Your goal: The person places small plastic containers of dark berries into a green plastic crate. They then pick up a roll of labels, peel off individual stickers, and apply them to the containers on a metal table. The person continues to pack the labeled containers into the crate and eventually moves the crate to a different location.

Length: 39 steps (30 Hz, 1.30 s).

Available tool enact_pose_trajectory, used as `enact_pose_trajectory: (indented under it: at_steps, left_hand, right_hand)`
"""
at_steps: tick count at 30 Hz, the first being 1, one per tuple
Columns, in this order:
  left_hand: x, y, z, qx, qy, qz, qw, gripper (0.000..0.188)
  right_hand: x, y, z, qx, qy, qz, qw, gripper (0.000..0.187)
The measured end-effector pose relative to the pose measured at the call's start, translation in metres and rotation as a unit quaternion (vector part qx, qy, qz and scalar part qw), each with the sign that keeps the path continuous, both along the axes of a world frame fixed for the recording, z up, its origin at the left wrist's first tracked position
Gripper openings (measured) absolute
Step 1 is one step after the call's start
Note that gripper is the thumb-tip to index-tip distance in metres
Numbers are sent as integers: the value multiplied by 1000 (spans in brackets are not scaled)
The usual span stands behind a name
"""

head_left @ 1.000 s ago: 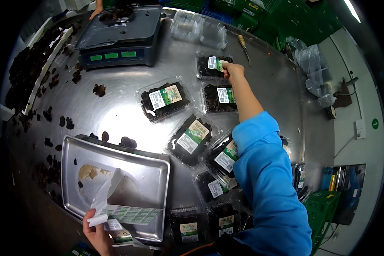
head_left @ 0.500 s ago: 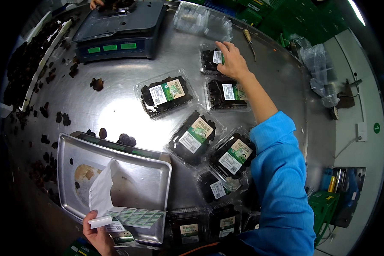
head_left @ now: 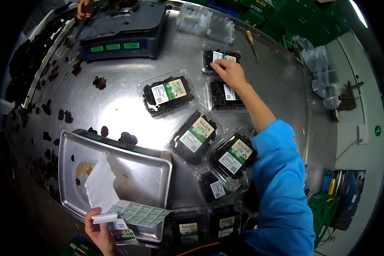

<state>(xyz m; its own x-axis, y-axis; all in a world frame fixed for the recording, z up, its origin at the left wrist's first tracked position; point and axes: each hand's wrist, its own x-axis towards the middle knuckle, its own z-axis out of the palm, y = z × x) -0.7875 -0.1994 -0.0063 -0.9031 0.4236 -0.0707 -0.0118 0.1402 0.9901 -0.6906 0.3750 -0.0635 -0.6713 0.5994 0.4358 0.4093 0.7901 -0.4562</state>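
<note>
At the lower left, my left hand [head_left: 100, 232] pinches a sheet of label stickers [head_left: 138, 214], with its white backing paper [head_left: 101, 183] folded up over a steel tray [head_left: 168, 187]. My right hand [head_left: 229, 73] is at the far side, fingers curled together over the near edge of a clear plastic box [head_left: 208, 59] of dark, fungus-like pieces. A white and green label [head_left: 219, 55] lies on that box's lid. Whether anything is between these fingertips is hidden. Just below my right hand sits another labelled box [head_left: 215, 96], partly covered by my wrist.
Several more labelled boxes [head_left: 194, 136] spread toward me, some stacked. A scale [head_left: 119, 47] stands at the far left, with another person's hand [head_left: 84, 8] beside it. Stacked clear containers [head_left: 205, 21] and a wooden-handled tool [head_left: 250, 38] lie at the back. Loose dark pieces [head_left: 99, 82] dot the left side.
My right hand has drawn back toward me from the far box, uncovering more of its label. The backing paper in my left hand has shifted. The other person's hand has come further into view.
</note>
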Motion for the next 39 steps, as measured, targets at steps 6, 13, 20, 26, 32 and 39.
enact_pose_trajectory:
  at_steps: [6,13,20,26,32,39]
  left_hand:
    - [15,16,21,-83,-23,-70,994,10]
    - [29,48,23,-112,-50,-101,987,12]
    - [36,51,45,-69,-67,-154,983,15]
    - [44,59,21,-62,-38,-236,969,18]
    - [32,37,-26,-73,-124,-220,965,17]
    - [21,45,-1,-49,-87,-221,970,16]
  right_hand:
    - [3,-169,73,-201,6,207,957,20]
    - [28,-334,120,-344,80,333,874,23]
    - [26,-358,137,-286,-38,320,902,17]
    - [24,-345,145,-176,-10,288,941,9]
    - [16,-208,191,-426,325,59,842,20]
    - [10,-138,218,-499,220,33,838,19]
